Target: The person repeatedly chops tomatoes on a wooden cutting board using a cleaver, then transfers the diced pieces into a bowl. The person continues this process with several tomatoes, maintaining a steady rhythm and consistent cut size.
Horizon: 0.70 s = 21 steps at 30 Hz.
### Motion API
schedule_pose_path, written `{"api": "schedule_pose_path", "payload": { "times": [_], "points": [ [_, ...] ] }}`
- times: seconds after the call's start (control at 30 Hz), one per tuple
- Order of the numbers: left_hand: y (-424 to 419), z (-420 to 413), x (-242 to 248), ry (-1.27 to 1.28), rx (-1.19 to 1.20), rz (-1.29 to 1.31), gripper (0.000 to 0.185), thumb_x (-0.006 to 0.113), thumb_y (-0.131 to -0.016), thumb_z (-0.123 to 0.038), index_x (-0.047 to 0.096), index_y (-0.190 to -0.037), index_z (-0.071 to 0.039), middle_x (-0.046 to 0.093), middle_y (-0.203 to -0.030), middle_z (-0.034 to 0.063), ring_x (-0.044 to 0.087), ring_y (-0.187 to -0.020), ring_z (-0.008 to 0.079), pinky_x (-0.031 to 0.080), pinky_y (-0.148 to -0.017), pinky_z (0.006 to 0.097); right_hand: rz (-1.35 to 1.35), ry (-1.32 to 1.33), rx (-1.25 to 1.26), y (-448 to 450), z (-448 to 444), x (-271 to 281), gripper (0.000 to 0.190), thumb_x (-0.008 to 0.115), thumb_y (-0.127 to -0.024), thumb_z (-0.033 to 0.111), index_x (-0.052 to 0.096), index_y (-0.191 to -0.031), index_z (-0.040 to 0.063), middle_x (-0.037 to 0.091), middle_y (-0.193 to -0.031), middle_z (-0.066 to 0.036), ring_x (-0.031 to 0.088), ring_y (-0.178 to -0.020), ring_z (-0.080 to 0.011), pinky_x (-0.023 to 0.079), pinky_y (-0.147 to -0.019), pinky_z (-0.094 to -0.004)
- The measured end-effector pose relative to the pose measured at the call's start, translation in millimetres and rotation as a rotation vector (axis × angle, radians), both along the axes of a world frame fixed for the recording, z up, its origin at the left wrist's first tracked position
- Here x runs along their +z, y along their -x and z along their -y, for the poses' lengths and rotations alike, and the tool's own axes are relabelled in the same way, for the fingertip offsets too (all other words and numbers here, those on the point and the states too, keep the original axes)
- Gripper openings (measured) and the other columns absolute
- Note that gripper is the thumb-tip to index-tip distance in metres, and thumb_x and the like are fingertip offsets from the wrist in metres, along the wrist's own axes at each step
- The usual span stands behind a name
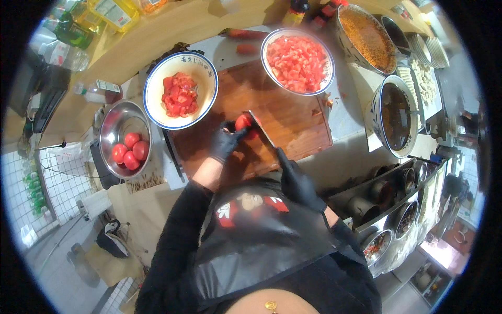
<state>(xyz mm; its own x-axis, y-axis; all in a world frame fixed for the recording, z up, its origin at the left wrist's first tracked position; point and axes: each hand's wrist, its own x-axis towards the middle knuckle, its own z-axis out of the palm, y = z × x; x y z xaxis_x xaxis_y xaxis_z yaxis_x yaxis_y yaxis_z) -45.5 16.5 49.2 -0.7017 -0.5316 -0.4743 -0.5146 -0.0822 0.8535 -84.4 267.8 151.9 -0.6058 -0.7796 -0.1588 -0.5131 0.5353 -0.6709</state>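
My left hand, in a black glove, holds a red tomato against the wooden cutting board. In my gloved right hand is a kitchen knife, its blade at the tomato's right side. The blade hides part of the tomato, so the depth of any cut cannot be told. Beyond my left hand, a blue-rimmed bowl contains tomato chunks. A second blue-rimmed bowl, at the board's far right, is full of diced tomato.
Several whole tomatoes lie in a steel bowl at left. Carrots rest behind the board. Bowls of orange-brown food and dark liquid stand at right, above a rack of metal pots. Bottles line the back shelf.
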Motion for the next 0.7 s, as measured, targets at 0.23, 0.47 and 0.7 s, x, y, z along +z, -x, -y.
{"api": "schedule_pose_path", "payload": {
  "times": [0.23,0.47,0.7],
  "points": [
    [-7,0,-20,0.056,-0.055,-0.077,0.047,0.075,-0.080,-0.013,0.053,-0.120,0.000,0.063,-0.109,0.0127,0.062,-0.098,0.0210,0.053,-0.081,0.0344,-0.103,0.011,0.067,35,59,-9,0.083,0.052,-0.078,-0.004,0.025,-0.151,0.024,0.061,-0.088,-0.019,0.061,-0.073,-0.0385,0.049,-0.063,-0.0476],
    [-29,4,-21,-0.151,-0.057,-0.490,0.064,0.080,-0.074,-0.021,0.052,-0.128,-0.001,0.053,-0.130,0.0163,0.052,-0.119,0.0249,0.044,-0.100,0.0381,0.030,-0.146,0.096,15,-3,-8,0.081,0.053,-0.080,-0.003,0.025,-0.151,0.022,0.062,-0.089,-0.021,0.062,-0.076,-0.0388,0.050,-0.065,-0.0458],
    [-44,-12,28,0.569,-0.315,-0.196,0.063,0.077,-0.076,-0.032,0.055,-0.126,-0.002,0.059,-0.107,0.0192,0.057,-0.105,0.0339,0.047,-0.092,0.0407,-0.121,0.092,-0.080,30,21,-8,0.076,0.056,-0.082,0.002,0.028,-0.150,0.021,0.063,-0.095,-0.022,0.063,-0.079,-0.0400,0.050,-0.067,-0.0462]
  ]
}}
